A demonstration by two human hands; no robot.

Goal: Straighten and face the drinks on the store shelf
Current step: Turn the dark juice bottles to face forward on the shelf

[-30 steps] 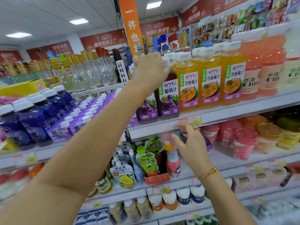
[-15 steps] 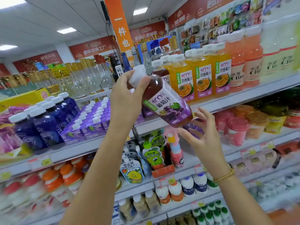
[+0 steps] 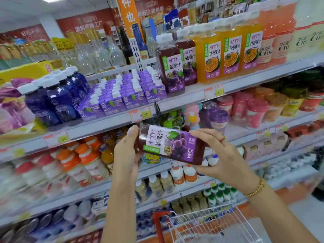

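The grape juice bottle [image 3: 172, 145] lies sideways in mid-air, near the viewer, below the upper shelf [image 3: 245, 82] — cap end left. The left hand [image 3: 125, 155] grips its cap end; the right hand [image 3: 226, 160] clasps its base.

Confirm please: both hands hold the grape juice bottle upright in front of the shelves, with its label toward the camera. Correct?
Not upright. The head view shows the left hand and right hand holding the grape juice bottle on its side, neck toward the left hand; the rest is right.
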